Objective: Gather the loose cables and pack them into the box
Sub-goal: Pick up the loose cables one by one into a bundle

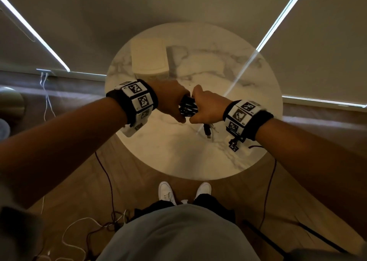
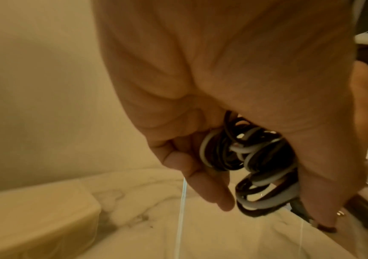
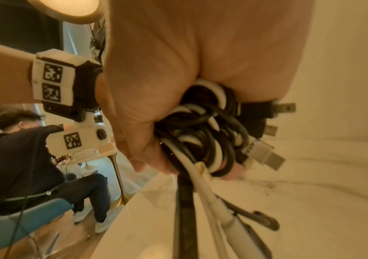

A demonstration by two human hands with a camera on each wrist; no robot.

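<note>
A bundle of coiled black and white cables (image 1: 187,107) hangs above the round marble table (image 1: 178,157), held between both hands. My left hand (image 1: 173,103) curls its fingers round the coils (image 2: 260,168). My right hand (image 1: 206,107) grips the same bundle (image 3: 203,133), with metal plugs (image 3: 265,154) sticking out on the right. Loose cable ends with a USB plug (image 1: 207,132) dangle below the right hand. A cream box (image 1: 150,59) with its lid shut stands at the table's far left, just beyond the left hand.
Thin cables trail over the wooden floor (image 1: 95,227) near my white shoes (image 1: 166,193). In the right wrist view another person sits on a blue chair (image 3: 23,220) off to the left. The table edge lies close to my body.
</note>
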